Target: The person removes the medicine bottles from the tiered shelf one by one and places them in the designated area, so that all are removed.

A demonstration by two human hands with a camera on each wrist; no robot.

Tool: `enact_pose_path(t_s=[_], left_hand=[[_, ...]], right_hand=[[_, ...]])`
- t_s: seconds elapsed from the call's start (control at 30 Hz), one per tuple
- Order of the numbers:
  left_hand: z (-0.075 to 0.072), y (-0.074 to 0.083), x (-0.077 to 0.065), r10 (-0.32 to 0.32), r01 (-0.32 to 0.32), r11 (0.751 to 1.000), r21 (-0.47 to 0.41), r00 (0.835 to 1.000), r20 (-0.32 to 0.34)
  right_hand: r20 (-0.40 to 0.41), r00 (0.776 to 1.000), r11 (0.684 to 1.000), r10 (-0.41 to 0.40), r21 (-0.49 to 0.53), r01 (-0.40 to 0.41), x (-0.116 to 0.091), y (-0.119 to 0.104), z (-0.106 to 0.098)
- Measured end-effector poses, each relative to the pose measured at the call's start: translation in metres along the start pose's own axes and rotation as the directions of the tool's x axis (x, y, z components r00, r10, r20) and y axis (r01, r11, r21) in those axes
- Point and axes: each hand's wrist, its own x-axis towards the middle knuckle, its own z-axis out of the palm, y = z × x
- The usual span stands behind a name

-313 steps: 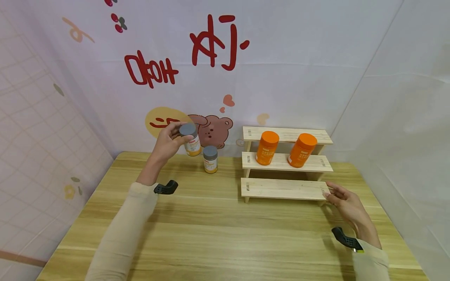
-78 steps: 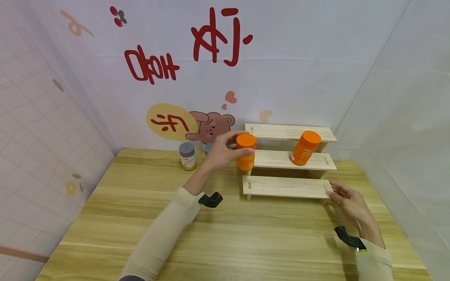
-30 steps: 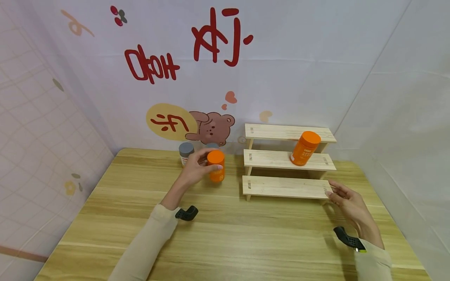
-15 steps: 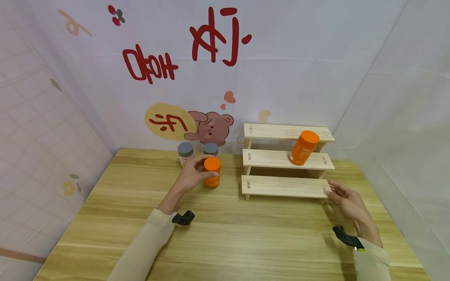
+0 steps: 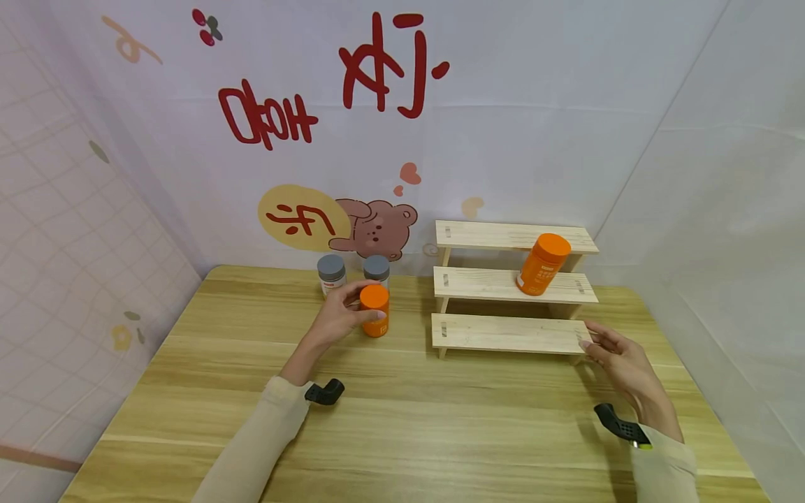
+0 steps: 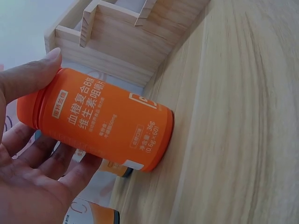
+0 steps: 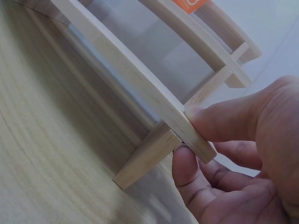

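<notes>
My left hand (image 5: 336, 318) grips an orange supplement bottle (image 5: 375, 318), thumb on the near side and fingers behind. In the left wrist view that bottle (image 6: 107, 119) stands with its base at the table top. Just behind it are two grey-lidded bottles (image 5: 331, 269), partly hidden by the hand and the orange bottle. My right hand (image 5: 622, 356) pinches the right end of the lowest step of a three-step wooden rack (image 5: 503, 332); in the right wrist view thumb and finger clasp the board's end (image 7: 198, 144). A second orange bottle (image 5: 544, 265) stands on the middle step.
The wooden table (image 5: 402, 433) reaches back to a printed cloth wall (image 5: 534, 105) with red characters and a bear. More pale cloth (image 5: 729, 230) hangs at the right side. The rack's top step (image 5: 516, 236) is close to the back wall.
My left hand took one orange bottle off the middle step and brought it left and down to the table before the grey-lidded bottles. Earlier it set down a grey-lidded bottle. The right hand stayed put.
</notes>
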Motion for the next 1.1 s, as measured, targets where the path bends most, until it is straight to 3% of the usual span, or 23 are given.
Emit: enact_pose_path(t_s=[0.6, 1.1], left_hand=[[-0.004, 0.003, -0.001, -0.06, 0.06, 0.998, -0.014, 0.998, 0.005], [-0.017, 0.028, -0.004, 0.057, -0.057, 0.996, -0.075, 0.998, -0.004]], right_hand=[[0.007, 1.0, 1.0, -0.007, 0.011, 0.007, -0.003, 0.0, -0.001], [0.01, 1.0, 1.0, -0.001, 0.022, 0.001, -0.001, 0.0, 0.001]])
